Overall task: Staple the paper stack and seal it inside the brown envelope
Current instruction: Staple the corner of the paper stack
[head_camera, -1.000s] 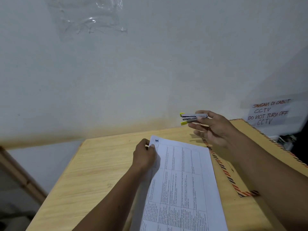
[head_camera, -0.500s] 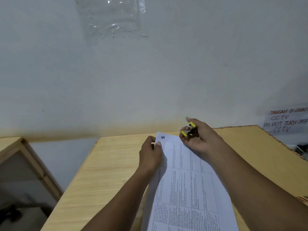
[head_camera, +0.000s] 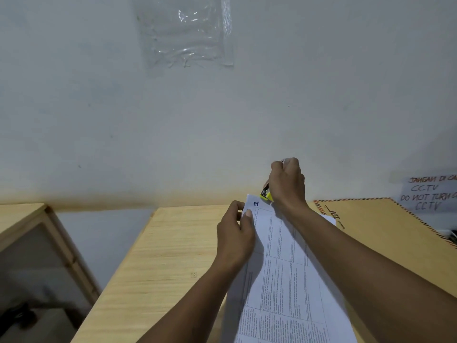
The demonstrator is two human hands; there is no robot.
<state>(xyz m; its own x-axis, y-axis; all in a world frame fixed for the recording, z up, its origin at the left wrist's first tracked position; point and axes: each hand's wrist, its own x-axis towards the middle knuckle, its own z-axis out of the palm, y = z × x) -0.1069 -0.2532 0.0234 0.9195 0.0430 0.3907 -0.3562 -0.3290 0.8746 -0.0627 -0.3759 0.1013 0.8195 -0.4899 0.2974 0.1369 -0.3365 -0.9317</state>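
Note:
A white paper stack (head_camera: 284, 276) printed with tables lies lengthwise on the wooden table (head_camera: 168, 256). My left hand (head_camera: 236, 233) pinches its far left corner, next to a blue "1", and lifts it a little. My right hand (head_camera: 288, 181) is closed around a small yellow and silver stapler (head_camera: 266, 194), held nearly upright with its yellow end down on the paper's top edge. The brown envelope (head_camera: 385, 236) with a striped red and black border lies flat to the right, partly under my right forearm.
The table's far edge meets a white wall. A handwritten "CCTV" note (head_camera: 430, 194) hangs at the right. Clear plastic (head_camera: 185, 33) is taped to the wall above. A second wooden piece of furniture (head_camera: 27, 226) stands to the left across a gap.
My right hand has carried the stapler from above the envelope leftward to the paper's top corner and turned it upright. My left hand has kept its pinch on the corner.

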